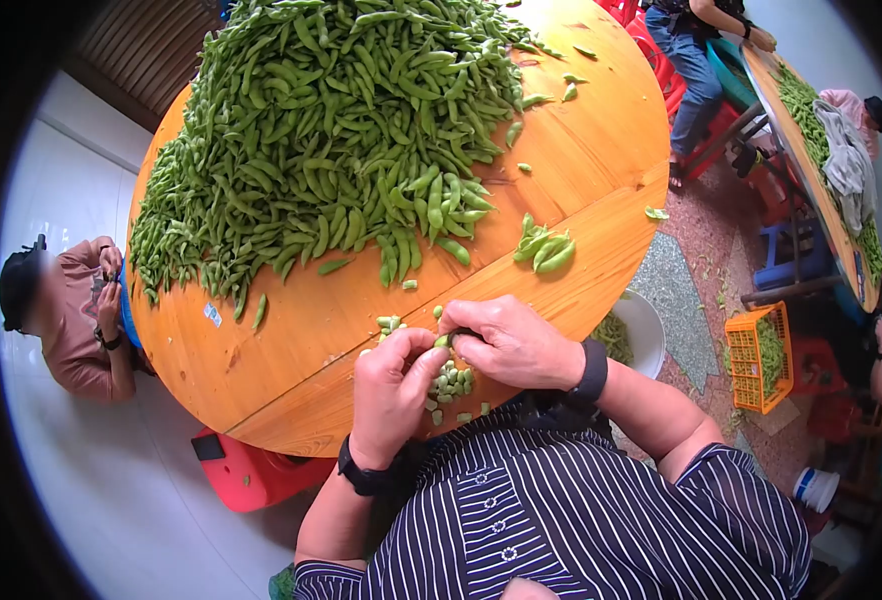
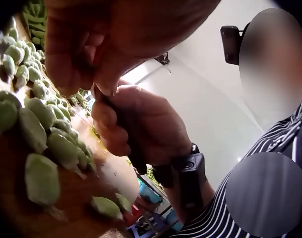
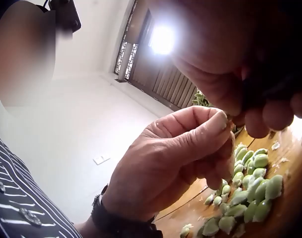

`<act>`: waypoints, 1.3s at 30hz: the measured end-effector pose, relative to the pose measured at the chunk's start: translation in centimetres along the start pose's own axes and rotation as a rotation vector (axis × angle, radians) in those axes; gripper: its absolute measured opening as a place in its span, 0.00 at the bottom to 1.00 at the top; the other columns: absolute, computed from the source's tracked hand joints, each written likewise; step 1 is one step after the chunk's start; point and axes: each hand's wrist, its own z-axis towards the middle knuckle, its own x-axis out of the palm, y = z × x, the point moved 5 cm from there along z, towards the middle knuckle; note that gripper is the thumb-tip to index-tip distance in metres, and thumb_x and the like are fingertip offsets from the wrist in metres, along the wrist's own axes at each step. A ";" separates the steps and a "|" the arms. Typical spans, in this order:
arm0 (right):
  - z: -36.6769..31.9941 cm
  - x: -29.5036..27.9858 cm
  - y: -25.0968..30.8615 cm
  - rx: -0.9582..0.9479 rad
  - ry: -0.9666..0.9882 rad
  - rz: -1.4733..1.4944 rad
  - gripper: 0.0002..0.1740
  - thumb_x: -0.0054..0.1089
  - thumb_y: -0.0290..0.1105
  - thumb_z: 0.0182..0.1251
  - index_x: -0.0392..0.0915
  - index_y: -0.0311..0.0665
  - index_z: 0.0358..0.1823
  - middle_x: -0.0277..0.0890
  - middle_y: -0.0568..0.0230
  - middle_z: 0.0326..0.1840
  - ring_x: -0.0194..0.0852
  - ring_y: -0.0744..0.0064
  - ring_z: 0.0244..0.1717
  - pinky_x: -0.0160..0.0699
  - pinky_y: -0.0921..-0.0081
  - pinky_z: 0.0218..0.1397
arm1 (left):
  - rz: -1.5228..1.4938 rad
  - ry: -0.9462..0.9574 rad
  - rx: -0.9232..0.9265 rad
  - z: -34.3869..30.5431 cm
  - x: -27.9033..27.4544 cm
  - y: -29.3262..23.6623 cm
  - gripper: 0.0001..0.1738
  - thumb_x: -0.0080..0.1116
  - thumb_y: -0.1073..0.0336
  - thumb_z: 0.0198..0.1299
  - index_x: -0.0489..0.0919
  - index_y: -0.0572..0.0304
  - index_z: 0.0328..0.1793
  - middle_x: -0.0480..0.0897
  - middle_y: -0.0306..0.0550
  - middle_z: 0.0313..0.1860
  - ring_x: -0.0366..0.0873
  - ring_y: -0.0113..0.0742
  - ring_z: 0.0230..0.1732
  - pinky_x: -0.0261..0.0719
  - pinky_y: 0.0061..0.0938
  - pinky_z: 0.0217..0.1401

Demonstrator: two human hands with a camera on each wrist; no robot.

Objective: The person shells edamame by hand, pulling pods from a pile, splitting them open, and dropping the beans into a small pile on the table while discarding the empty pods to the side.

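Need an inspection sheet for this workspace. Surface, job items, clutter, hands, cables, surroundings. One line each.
Surface: round wooden table, bare wood showing on its right side.
Job's things: large heap of green pods; small pod cluster apart from it; shelled beans by the hands.
Clutter: stray pods around the heap; small pale label near the left edge.
Hands: left hand pinches a green piece; right hand holds a dark slender object, type unclear.
Cables: nothing seen on the table.
Surroundings: red stool; seated person at left; white basin and orange crate at right.
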 end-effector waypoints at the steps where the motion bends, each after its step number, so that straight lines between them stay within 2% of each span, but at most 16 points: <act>1: 0.0 0.1 -0.1 -0.001 0.003 0.000 0.08 0.52 0.26 0.61 0.78 0.33 0.39 0.78 0.44 0.28 0.80 0.45 0.32 0.79 0.58 0.36 | -0.295 0.040 -0.232 -0.2 0.3 1.1 0.05 0.61 0.73 0.66 0.79 0.67 0.44 0.83 0.42 0.31 0.80 0.26 0.30 0.79 0.20 0.35; 2: 0.0 0.1 -0.3 0.005 0.017 0.023 0.08 0.52 0.26 0.61 0.78 0.33 0.39 0.78 0.45 0.28 0.80 0.46 0.31 0.79 0.58 0.36 | -0.590 0.080 -0.463 -0.6 0.8 2.1 0.06 0.58 0.70 0.69 0.80 0.67 0.44 0.84 0.42 0.31 0.81 0.26 0.29 0.79 0.19 0.34; 6: 0.3 -0.1 -0.6 0.032 0.104 0.068 0.08 0.52 0.27 0.61 0.77 0.32 0.39 0.79 0.47 0.28 0.81 0.50 0.31 0.79 0.60 0.36 | -0.853 0.126 -0.610 -0.8 0.9 3.0 0.12 0.55 0.63 0.74 0.81 0.67 0.46 0.84 0.43 0.32 0.82 0.27 0.30 0.81 0.18 0.33; 7: 0.4 -0.3 -0.5 0.031 0.105 0.068 0.08 0.52 0.27 0.61 0.77 0.32 0.39 0.79 0.47 0.28 0.81 0.50 0.31 0.79 0.60 0.36 | -0.853 0.126 -0.610 -0.7 1.0 3.2 0.12 0.55 0.63 0.74 0.81 0.67 0.46 0.84 0.43 0.32 0.82 0.27 0.30 0.81 0.18 0.33; 9: 0.5 -0.4 -0.6 0.114 0.156 0.135 0.08 0.54 0.25 0.66 0.77 0.31 0.42 0.77 0.58 0.27 0.78 0.70 0.29 0.77 0.72 0.36 | -1.007 0.144 -0.675 -0.7 1.3 3.5 0.11 0.55 0.62 0.74 0.80 0.63 0.43 0.84 0.42 0.32 0.82 0.26 0.29 0.80 0.16 0.30; 10: 0.5 -0.4 -0.6 0.112 0.155 0.134 0.08 0.54 0.25 0.66 0.77 0.31 0.42 0.77 0.58 0.27 0.78 0.70 0.29 0.77 0.72 0.36 | -1.007 0.143 -0.673 -0.7 1.4 3.4 0.11 0.55 0.62 0.74 0.80 0.63 0.43 0.84 0.42 0.32 0.82 0.26 0.29 0.80 0.16 0.30; 12: 0.4 -0.5 -0.6 0.086 0.100 0.120 0.11 0.57 0.33 0.65 0.78 0.31 0.41 0.80 0.51 0.29 0.82 0.60 0.33 0.78 0.66 0.39 | -0.805 0.109 -0.605 -0.6 1.2 3.1 0.12 0.53 0.61 0.75 0.79 0.62 0.43 0.84 0.42 0.32 0.82 0.26 0.28 0.79 0.16 0.29; 16: -0.1 0.1 -1.5 0.102 0.017 0.136 0.12 0.59 0.34 0.66 0.78 0.31 0.42 0.80 0.51 0.29 0.82 0.62 0.33 0.79 0.68 0.39 | -0.833 0.112 -0.600 -0.6 1.5 3.3 0.13 0.52 0.60 0.75 0.79 0.62 0.43 0.84 0.42 0.32 0.81 0.26 0.27 0.79 0.16 0.27; 19: -0.1 -0.1 -1.3 0.055 -0.053 0.238 0.11 0.60 0.32 0.65 0.79 0.31 0.43 0.80 0.51 0.30 0.83 0.64 0.34 0.79 0.70 0.40 | -0.972 0.163 -0.653 -0.7 2.0 3.3 0.14 0.51 0.58 0.76 0.78 0.62 0.45 0.83 0.42 0.32 0.81 0.26 0.26 0.79 0.16 0.25; 21: -0.2 -0.1 -1.2 0.081 0.009 0.281 0.10 0.63 0.28 0.66 0.81 0.31 0.45 0.82 0.64 0.35 0.78 0.80 0.39 0.78 0.77 0.46 | -1.035 0.217 -0.674 -0.7 2.2 3.2 0.15 0.49 0.57 0.77 0.78 0.62 0.46 0.83 0.43 0.33 0.80 0.25 0.26 0.78 0.15 0.24; 25: 0.1 -0.4 -1.0 0.070 0.017 0.168 0.10 0.64 0.28 0.64 0.82 0.31 0.44 0.82 0.61 0.33 0.80 0.77 0.37 0.79 0.77 0.43 | -0.991 0.221 -0.676 -0.7 2.5 2.9 0.16 0.47 0.56 0.78 0.78 0.61 0.46 0.83 0.43 0.33 0.80 0.24 0.26 0.78 0.15 0.23; 27: 0.2 -0.5 -0.7 -0.008 -0.033 0.031 0.09 0.63 0.29 0.64 0.81 0.31 0.42 0.82 0.56 0.30 0.81 0.71 0.32 0.79 0.74 0.39 | -0.950 0.221 -0.691 -0.7 2.5 2.6 0.16 0.48 0.55 0.77 0.77 0.61 0.47 0.82 0.42 0.33 0.79 0.23 0.25 0.78 0.15 0.23; 31: 0.1 -0.5 -0.3 -0.008 -0.019 -0.090 0.10 0.63 0.30 0.64 0.81 0.31 0.41 0.81 0.53 0.27 0.81 0.66 0.29 0.78 0.71 0.36 | -0.885 0.222 -0.674 -0.4 2.4 2.1 0.14 0.50 0.56 0.77 0.76 0.61 0.49 0.82 0.40 0.32 0.79 0.23 0.25 0.78 0.15 0.23; 33: 0.2 -0.7 -0.5 0.090 -0.005 0.006 0.12 0.60 0.32 0.61 0.80 0.28 0.37 0.81 0.43 0.30 0.84 0.49 0.32 0.81 0.61 0.37 | -0.839 0.183 -0.642 -0.3 2.2 2.0 0.11 0.52 0.60 0.76 0.75 0.60 0.50 0.81 0.40 0.33 0.79 0.22 0.25 0.78 0.15 0.23; 37: 0.1 -1.1 -0.8 0.137 -0.014 0.076 0.12 0.60 0.32 0.61 0.80 0.28 0.38 0.81 0.43 0.31 0.84 0.48 0.33 0.81 0.60 0.38 | -0.822 0.131 -0.619 -0.7 2.1 3.1 0.08 0.53 0.63 0.75 0.74 0.60 0.50 0.80 0.39 0.34 0.78 0.22 0.26 0.77 0.14 0.23; 39: 0.1 -1.5 -0.4 0.093 -0.077 0.014 0.12 0.60 0.31 0.61 0.79 0.28 0.38 0.82 0.43 0.31 0.84 0.48 0.34 0.81 0.61 0.38 | -0.862 0.053 -0.641 -0.6 1.9 2.9 0.08 0.54 0.66 0.74 0.72 0.61 0.51 0.78 0.37 0.37 0.78 0.20 0.26 0.76 0.13 0.23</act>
